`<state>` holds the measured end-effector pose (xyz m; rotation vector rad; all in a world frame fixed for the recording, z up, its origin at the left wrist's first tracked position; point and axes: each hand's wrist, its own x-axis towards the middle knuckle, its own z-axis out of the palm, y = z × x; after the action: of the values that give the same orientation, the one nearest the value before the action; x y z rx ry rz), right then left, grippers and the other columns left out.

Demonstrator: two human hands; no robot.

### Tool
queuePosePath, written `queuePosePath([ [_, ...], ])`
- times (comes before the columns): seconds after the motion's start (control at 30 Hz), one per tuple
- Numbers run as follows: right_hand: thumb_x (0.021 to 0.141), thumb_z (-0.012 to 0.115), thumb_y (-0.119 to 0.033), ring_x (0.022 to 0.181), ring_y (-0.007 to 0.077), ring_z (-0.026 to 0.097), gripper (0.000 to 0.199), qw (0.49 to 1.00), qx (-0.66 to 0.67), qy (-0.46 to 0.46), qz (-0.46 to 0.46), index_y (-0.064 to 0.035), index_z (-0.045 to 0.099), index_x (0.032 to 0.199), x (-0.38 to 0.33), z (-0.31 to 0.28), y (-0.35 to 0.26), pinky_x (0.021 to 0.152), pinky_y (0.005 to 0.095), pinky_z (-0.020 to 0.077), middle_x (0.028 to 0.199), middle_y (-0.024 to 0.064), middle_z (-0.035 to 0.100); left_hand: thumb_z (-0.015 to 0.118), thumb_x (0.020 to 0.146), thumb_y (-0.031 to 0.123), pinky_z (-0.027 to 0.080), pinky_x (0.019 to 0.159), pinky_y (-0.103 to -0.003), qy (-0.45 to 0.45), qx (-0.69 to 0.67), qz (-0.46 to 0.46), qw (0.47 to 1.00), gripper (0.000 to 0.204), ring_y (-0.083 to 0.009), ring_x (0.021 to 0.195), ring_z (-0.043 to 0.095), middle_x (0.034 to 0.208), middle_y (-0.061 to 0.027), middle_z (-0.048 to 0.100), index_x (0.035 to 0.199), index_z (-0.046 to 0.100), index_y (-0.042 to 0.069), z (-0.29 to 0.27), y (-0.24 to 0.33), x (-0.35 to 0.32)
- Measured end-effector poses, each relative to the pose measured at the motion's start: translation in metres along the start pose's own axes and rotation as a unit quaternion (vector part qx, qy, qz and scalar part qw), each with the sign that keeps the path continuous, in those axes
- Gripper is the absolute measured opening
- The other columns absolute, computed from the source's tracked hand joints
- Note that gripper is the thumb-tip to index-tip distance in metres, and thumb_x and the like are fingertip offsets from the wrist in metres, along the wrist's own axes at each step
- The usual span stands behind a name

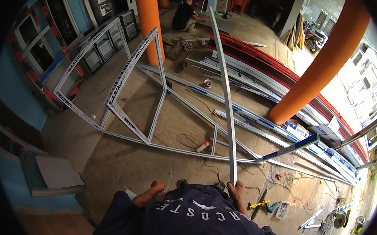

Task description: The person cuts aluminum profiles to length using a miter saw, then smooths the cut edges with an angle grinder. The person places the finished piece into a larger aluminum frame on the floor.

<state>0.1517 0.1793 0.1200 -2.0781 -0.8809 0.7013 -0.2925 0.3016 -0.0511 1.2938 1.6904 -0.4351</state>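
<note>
My right hand (236,193) grips the near end of a long silver metal bar (227,98), which slants up and away in front of me. Beside my body on the left, my left hand (157,187) is curled into a fist, with nothing seen sticking out of it. A large pale metal frame (157,117) of joined bars stretches across the floor ahead, partly raised on the left. The bar passes above the frame's right part in this view. Near the frame's lower middle lies a small red and cream object (203,147).
Two orange pillars (148,31) (321,65) rise ahead. Long white and red profiles (262,57) are stacked at right. A drill (273,207), yellow level (259,205), screw box (283,209) and cords lie near my right. A person (185,16) squats far back.
</note>
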Motion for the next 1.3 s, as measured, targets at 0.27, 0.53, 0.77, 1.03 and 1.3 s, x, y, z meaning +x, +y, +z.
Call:
queuePosePath([
  [0.27,0.076,0.074,-0.027,0.057,0.0212,0.057,0.033,1.000,0.001,-0.008,-0.001,0.0050,0.064,0.073,0.006,0.006,0.006,0.057,0.0399,0.0473,0.062,0.0151,0.061,0.067,0.089,0.037,0.056,0.080,-0.040,0.017,0.193,0.288,0.938,0.031,-0.0222,0.087,0.075,0.092,-0.0121,0.078,0.091,0.078,0.008,0.058,-0.022,-0.007],
  [0.53,0.077,0.069,-0.024,0.052,0.0147,0.057,0.028,0.997,0.067,-0.026,0.013,0.0021,0.061,0.071,0.009,0.008,0.013,0.049,0.0334,0.0449,0.058,0.0064,0.060,0.068,0.089,0.039,0.056,0.080,-0.040,0.005,-0.103,0.155,0.983,0.032,-0.0216,0.089,0.076,0.096,-0.0129,0.077,0.093,0.079,0.010,0.054,-0.019,-0.018],
  [0.77,0.077,0.070,-0.024,0.051,0.0133,0.054,0.028,0.997,0.079,-0.019,0.011,0.0013,0.061,0.070,0.011,0.005,0.013,0.049,0.0320,0.0435,0.058,0.0044,0.059,0.076,0.081,0.036,0.055,0.081,-0.037,0.029,-0.120,0.037,0.992,0.032,-0.0188,0.088,0.075,0.097,-0.0095,0.079,0.094,0.080,0.006,0.032,0.005,-0.024],
  [1.03,0.078,0.069,-0.021,0.054,0.0114,0.052,0.024,0.996,0.089,-0.003,0.013,0.0004,0.061,0.071,0.011,-0.001,0.021,0.050,0.0318,0.0425,0.060,0.0034,0.057,0.074,0.083,0.055,0.055,0.084,-0.040,0.035,-0.054,0.218,0.974,0.049,-0.0247,0.091,0.075,0.098,-0.0117,0.079,0.098,0.080,0.008,0.051,0.003,0.002],
  [1.3,0.079,0.068,-0.019,0.054,0.0104,0.050,0.021,0.995,0.097,0.025,0.031,0.0009,0.063,0.073,0.008,-0.013,0.013,0.049,0.0303,0.0403,0.061,0.0010,0.056,0.060,0.097,0.042,0.054,0.070,-0.046,0.083,0.037,0.343,0.935,0.036,-0.0345,0.080,0.073,0.086,-0.0173,0.073,0.091,0.074,0.009,0.056,0.001,0.000],
])
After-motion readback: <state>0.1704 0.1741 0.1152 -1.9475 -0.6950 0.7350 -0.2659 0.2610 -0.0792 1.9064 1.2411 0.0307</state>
